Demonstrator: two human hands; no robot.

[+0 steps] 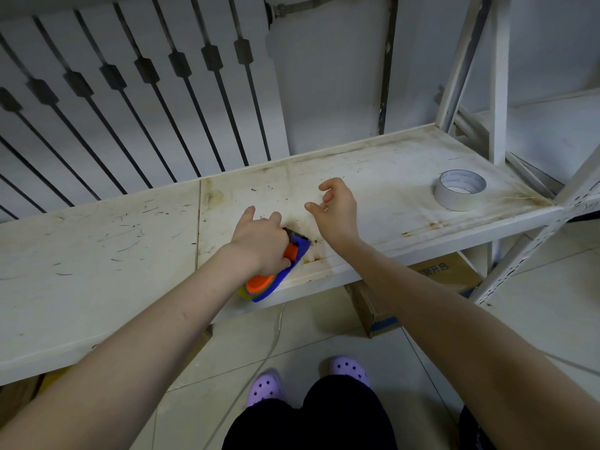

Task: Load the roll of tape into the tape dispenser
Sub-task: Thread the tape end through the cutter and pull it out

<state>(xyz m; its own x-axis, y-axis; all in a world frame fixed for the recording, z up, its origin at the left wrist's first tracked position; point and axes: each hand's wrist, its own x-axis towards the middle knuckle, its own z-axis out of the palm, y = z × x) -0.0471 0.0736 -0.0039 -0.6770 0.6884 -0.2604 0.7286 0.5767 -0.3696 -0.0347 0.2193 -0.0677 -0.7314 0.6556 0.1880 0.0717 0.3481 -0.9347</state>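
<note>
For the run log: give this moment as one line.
left hand gripping blue-and-orange plastic tape dispenser on shelf | right hand open, empty | white tape roll untouched, far right | not loaded

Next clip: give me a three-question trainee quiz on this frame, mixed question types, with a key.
1. True or false: the roll of tape is already mounted in the tape dispenser.
2. Which hand grips the dispenser? A) left hand B) right hand C) both
3. Fill in: the roll lies flat on the shelf, to the ____ of the right hand.

Key: 1 false, it lies apart on the shelf. 2 A; the right hand hovers empty, fingers loosely curled. 3 right.
</note>
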